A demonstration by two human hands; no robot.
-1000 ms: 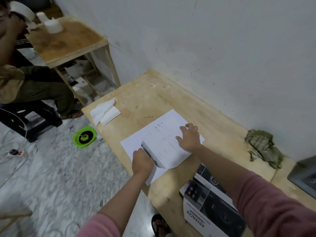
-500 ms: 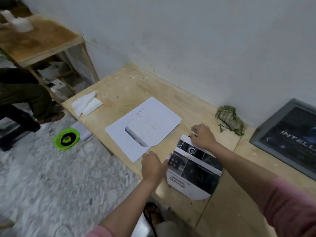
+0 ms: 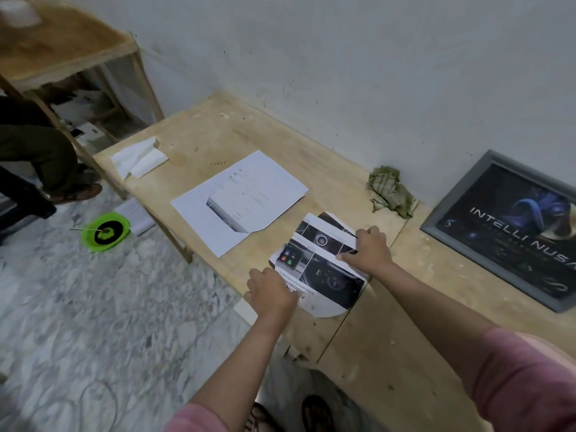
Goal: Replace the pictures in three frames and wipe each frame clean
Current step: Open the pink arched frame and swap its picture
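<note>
A printed picture (image 3: 324, 269) with dark car-dashboard photos lies on the wooden bench (image 3: 389, 338), its near edge curling up. My left hand (image 3: 271, 291) grips its near-left corner. My right hand (image 3: 366, 251) pinches its far-right edge. White sheets (image 3: 240, 198) lie face down to the left, overlapping. A grey picture frame (image 3: 498, 232) with a dark poster leans against the wall at the right. A crumpled green cloth (image 3: 388, 190) sits by the wall.
Folded white tissue (image 3: 140, 160) lies at the bench's left end. A green dish (image 3: 104, 232) and paper rest on the marble floor. A taller wooden table (image 3: 62, 54) stands at the back left, with a seated person's leg (image 3: 37, 154) beside it.
Both hands left the white sheets and moved right onto the car picture. The camera swung right, bringing the grey frame into view.
</note>
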